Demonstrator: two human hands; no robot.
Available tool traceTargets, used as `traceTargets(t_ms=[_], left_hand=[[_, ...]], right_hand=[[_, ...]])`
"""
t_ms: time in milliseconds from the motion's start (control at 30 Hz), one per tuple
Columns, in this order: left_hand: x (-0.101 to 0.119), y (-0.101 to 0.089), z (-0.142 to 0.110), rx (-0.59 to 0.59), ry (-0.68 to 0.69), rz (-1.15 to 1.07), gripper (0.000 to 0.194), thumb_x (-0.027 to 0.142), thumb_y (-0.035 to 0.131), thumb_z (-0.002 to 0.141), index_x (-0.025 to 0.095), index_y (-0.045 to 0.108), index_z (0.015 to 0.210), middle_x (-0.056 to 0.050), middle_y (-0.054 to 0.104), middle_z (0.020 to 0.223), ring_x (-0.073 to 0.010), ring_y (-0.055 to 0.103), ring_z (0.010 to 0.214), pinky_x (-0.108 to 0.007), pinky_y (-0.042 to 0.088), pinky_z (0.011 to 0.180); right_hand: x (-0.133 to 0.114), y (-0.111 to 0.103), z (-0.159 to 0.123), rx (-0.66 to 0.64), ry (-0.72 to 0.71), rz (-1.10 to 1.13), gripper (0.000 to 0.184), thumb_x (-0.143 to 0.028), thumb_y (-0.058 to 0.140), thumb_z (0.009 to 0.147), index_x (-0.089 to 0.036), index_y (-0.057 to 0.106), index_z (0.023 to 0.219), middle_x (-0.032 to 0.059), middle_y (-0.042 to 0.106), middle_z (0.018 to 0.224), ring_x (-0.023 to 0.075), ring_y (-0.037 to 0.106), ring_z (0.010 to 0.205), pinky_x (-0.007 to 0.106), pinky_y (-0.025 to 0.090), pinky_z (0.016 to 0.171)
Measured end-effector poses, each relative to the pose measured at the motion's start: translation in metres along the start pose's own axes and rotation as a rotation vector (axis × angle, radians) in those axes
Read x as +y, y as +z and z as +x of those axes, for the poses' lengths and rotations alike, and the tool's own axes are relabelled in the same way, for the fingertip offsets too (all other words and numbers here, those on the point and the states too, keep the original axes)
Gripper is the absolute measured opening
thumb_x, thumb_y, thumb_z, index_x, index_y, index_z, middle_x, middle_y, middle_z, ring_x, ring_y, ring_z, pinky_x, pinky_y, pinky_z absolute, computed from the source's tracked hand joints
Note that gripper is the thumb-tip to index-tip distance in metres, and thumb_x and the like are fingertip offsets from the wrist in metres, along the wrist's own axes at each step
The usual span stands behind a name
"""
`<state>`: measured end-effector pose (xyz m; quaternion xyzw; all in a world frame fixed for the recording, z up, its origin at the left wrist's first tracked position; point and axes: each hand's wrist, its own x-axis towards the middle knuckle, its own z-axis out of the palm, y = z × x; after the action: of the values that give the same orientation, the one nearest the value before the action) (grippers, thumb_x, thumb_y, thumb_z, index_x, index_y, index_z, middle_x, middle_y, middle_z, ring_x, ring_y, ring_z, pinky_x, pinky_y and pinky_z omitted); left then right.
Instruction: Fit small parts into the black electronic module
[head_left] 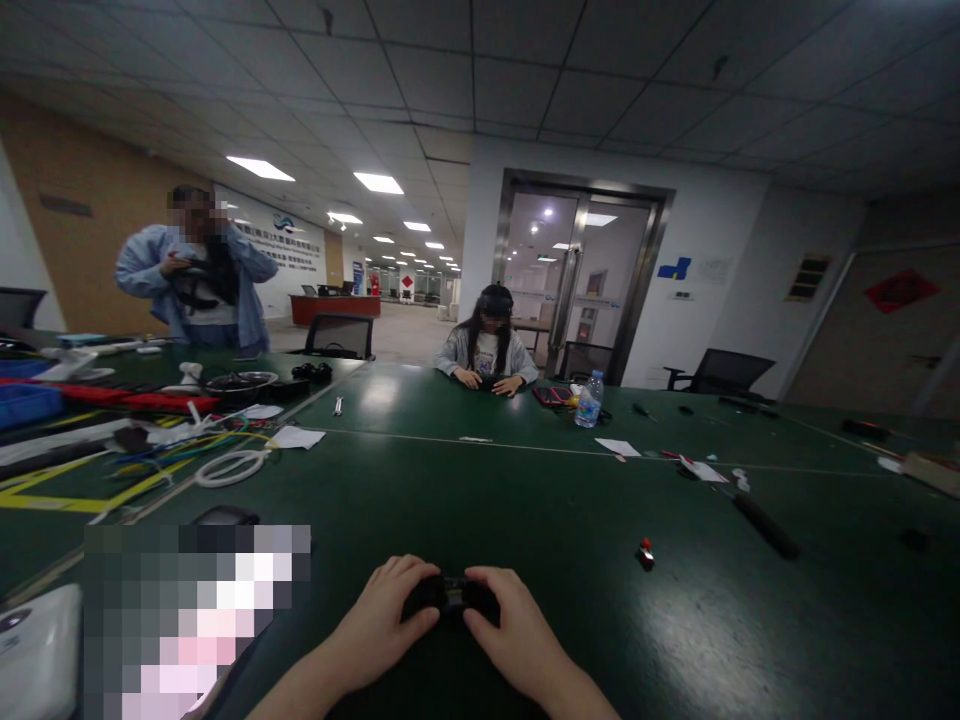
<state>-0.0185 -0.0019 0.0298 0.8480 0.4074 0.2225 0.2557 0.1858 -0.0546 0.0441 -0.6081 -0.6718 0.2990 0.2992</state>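
A small black object [453,594] with a lighter patch at its middle sits between my two hands at the near side of the green table; I cannot make out its kind. My left hand [386,608] grips its left end, thumb at the near side and fingers at the far side. The right end is held the same way by my right hand [519,625]. Fingers cover much of both ends. Off to the right lies a small red and silver item [646,553]. A white phone [39,650] is at the lower left corner, beside a pixelated bright area.
Across the green table [420,480] a person [487,345] sits with both hands on a dark item. Another person [199,270] stands at far left. Cables [231,468], paper [297,437] and blue bins lie left; a water bottle [589,400] and black-handled tool [765,525] are right.
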Motion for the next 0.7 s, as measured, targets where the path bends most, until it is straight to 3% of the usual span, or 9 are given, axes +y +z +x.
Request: traceTargets(t_ms=[133, 433, 700], left_hand=[[0.003, -0.002, 0.0, -0.01, -0.023, -0.006, 0.033, 0.027, 0.057, 0.078, 0.026, 0.056, 0.111, -0.004, 0.057, 0.111, -0.0234, 0.049, 0.103, -0.036, 0.037, 0.09], [0.004, -0.001, 0.0, 0.009, -0.001, -0.007, 0.033, 0.027, 0.058, 0.076, 0.026, 0.057, 0.109, -0.004, 0.058, 0.107, -0.0238, 0.051, 0.101, -0.037, 0.037, 0.089], [0.005, 0.0, 0.0, -0.004, -0.015, -0.028, 0.043, 0.026, 0.06, 0.074, 0.026, 0.054, 0.116, -0.005, 0.058, 0.109, -0.0243, 0.05, 0.103, -0.037, 0.036, 0.091]], right_hand=[[0.0, 0.0, -0.001, -0.003, 0.01, 0.012, 0.04, -0.026, 0.058, 0.074, -0.026, 0.055, 0.114, 0.0025, 0.057, 0.115, 0.021, 0.051, 0.108, 0.036, 0.04, 0.093], [-0.002, 0.006, 0.002, 0.019, -0.107, -0.034, 0.035, -0.026, 0.061, 0.071, -0.027, 0.061, 0.106, 0.0024, 0.055, 0.117, 0.0223, 0.049, 0.111, 0.035, 0.037, 0.095], [-0.01, 0.006, 0.003, 0.017, -0.143, -0.05, 0.026, -0.019, 0.058, 0.074, -0.027, 0.066, 0.098, 0.0015, 0.062, 0.104, 0.0207, 0.051, 0.104, 0.032, 0.038, 0.092]])
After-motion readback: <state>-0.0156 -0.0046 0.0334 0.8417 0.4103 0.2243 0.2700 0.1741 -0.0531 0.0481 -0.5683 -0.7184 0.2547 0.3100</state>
